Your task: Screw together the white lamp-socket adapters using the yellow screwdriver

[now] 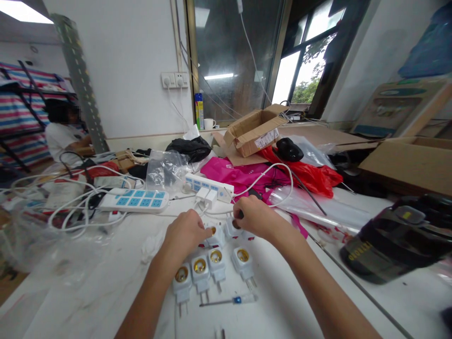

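Observation:
My left hand is closed, its thumb and fingers at a white plug-in lamp socket with a brass screw thread. Across from it, my right hand is curled in a pinch above another lamp socket; a small dark thing shows at its fingers, too hidden to name. Nearer to me lie several more of these sockets, brass openings up and plug pins towards me: one at the left, two beside it, and one apart at the right. A screwdriver with a clear-and-blue handle lies below them.
White power strips and a longer one with chargers lie behind the hands among looped cables. Plastic bags, a cardboard box and a magenta bag fill the back. A large dark bottle stands right. A person sits far left.

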`<act>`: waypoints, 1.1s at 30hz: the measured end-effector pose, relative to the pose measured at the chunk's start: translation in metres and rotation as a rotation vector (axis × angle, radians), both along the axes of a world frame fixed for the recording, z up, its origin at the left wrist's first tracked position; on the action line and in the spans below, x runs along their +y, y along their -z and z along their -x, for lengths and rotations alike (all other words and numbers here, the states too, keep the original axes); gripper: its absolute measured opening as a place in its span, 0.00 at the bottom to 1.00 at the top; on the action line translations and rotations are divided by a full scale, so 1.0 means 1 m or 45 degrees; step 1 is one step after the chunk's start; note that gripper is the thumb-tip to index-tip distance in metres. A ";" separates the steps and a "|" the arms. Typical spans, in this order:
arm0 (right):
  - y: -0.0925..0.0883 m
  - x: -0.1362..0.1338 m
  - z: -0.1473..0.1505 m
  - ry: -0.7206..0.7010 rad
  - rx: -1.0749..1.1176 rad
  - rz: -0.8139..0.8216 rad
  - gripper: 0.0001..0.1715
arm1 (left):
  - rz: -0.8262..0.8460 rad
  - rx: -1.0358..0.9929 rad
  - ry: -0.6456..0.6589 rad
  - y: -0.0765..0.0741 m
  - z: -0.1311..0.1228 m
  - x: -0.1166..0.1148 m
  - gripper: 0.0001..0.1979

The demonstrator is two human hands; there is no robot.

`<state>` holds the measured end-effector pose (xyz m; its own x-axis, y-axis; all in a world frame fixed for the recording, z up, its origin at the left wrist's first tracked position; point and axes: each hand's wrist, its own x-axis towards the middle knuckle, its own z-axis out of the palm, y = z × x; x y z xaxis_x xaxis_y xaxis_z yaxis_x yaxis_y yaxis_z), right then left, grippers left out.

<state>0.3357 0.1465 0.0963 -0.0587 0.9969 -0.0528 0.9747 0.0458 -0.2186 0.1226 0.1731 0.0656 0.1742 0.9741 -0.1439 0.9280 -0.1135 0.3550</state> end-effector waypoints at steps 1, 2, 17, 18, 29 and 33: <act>-0.001 0.000 -0.002 -0.005 0.007 -0.004 0.08 | 0.005 -0.014 -0.001 0.000 0.001 0.001 0.11; -0.002 0.000 -0.005 -0.010 0.015 -0.010 0.07 | 0.007 -0.030 -0.002 0.001 0.002 0.002 0.11; -0.013 -0.001 -0.019 -0.061 0.074 -0.006 0.07 | -0.003 -0.144 -0.043 -0.017 0.012 0.003 0.15; -0.012 -0.001 -0.017 -0.064 0.071 0.003 0.07 | -0.006 -0.137 -0.045 -0.018 0.012 0.002 0.15; 0.007 0.001 0.004 -0.073 0.019 0.069 0.11 | -0.075 0.012 -0.043 -0.013 0.002 -0.006 0.13; 0.017 0.004 0.006 -0.089 0.026 0.068 0.09 | -0.068 0.061 -0.034 -0.008 -0.002 -0.009 0.14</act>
<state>0.3301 0.1509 0.0796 -0.1297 0.9861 -0.1040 0.9649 0.1013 -0.2423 0.1248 0.1637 0.0735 0.1419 0.9849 -0.0991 0.9466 -0.1057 0.3044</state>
